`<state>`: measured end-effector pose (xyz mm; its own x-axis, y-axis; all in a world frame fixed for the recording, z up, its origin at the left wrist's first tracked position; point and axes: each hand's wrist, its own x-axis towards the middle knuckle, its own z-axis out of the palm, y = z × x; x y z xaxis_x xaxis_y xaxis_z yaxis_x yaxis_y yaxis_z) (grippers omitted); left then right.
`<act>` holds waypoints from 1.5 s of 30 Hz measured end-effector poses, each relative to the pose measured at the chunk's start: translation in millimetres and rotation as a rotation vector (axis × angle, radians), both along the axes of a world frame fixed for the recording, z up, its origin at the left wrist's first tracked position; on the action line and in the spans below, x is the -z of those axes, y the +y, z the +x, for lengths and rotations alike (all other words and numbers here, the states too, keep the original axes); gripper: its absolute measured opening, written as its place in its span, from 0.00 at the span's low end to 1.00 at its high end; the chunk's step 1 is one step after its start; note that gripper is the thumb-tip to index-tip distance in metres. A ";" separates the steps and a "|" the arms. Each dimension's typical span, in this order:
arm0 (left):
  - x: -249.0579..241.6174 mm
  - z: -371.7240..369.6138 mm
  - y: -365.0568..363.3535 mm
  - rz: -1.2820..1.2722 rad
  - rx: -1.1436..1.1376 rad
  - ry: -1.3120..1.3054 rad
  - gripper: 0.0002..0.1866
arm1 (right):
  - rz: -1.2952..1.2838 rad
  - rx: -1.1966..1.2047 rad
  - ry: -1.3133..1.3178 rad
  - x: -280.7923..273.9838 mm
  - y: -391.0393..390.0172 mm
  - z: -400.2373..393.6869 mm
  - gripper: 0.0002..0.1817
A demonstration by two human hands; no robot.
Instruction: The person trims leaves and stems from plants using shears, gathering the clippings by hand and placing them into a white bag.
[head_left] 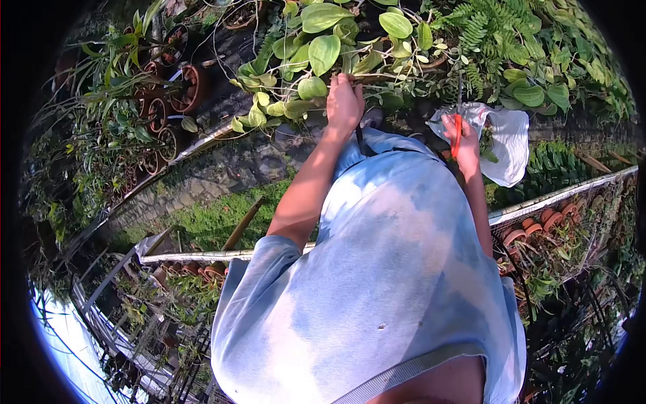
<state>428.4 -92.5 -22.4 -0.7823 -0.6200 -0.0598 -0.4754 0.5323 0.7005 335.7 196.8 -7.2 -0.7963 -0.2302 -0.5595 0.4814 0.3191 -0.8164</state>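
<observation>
My left hand [344,106] reaches into a broad-leaved green plant [325,54], its fingers closed around a stem among the leaves; the fingertips are partly hidden there. In my right hand [464,143] is a pair of scissors with orange handles [457,135], blades pointing away toward the foliage. Right beside that hand hangs a crumpled white plastic bag [509,145], overlapping the fingers in this view.
Terracotta pots [190,89] with plants stand at the left. Ferns [474,30] grow at the upper right. Behind me a pale rail [202,256] edges a bench with more small pots [552,219]. Mossy ground [222,215] lies between.
</observation>
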 end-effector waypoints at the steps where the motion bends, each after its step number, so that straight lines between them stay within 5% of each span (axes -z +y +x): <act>1: 7.6 10.3 -2.6 0.020 0.021 0.078 0.10 | -0.011 0.004 0.006 -0.7 1.7 -0.6 0.18; 2: 15.1 19.5 -2.9 0.093 0.024 0.025 0.11 | -0.023 0.007 0.013 -1.3 3.0 -1.3 0.18; 5: 10.3 25.1 8.3 0.825 -0.226 -0.143 0.14 | -0.049 0.025 0.023 4.1 10.5 -5.0 0.18; 7: 23.4 16.2 3.1 1.201 -0.397 0.012 0.14 | -0.060 0.019 0.009 6.4 10.5 -8.0 0.18; 13: 48.2 -4.2 10.0 1.616 -0.823 0.314 0.09 | -0.089 -0.045 -0.022 8.4 21.6 -22.0 0.16; 17: 62.8 -8.9 19.7 1.523 -0.906 0.314 0.08 | 0.056 -0.113 -0.047 -1.4 27.1 -31.2 0.14; 33: 21.6 -5.9 27.4 1.221 -0.861 0.535 0.01 | -0.169 -0.165 -0.034 4.9 51.7 -53.9 0.12; 39: 43.2 1.2 25.8 1.193 -0.708 0.221 0.07 | -0.186 -0.133 -0.015 12.5 52.2 -51.5 0.11; 40: 41.0 -0.1 29.9 1.130 -0.642 0.195 0.07 | -0.198 -0.129 -0.005 10.4 52.4 -49.0 0.11; 45: 11.6 -23.3 39.7 -0.207 -0.088 0.043 0.10 | -0.083 -0.116 -0.052 -9.4 48.2 -41.7 0.12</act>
<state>405.1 -52.8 -34.0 -0.7238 -0.6815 0.1077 -0.4986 0.6245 0.6012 294.0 245.0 2.2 -0.7320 -0.3664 -0.5743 0.4875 0.3071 -0.8173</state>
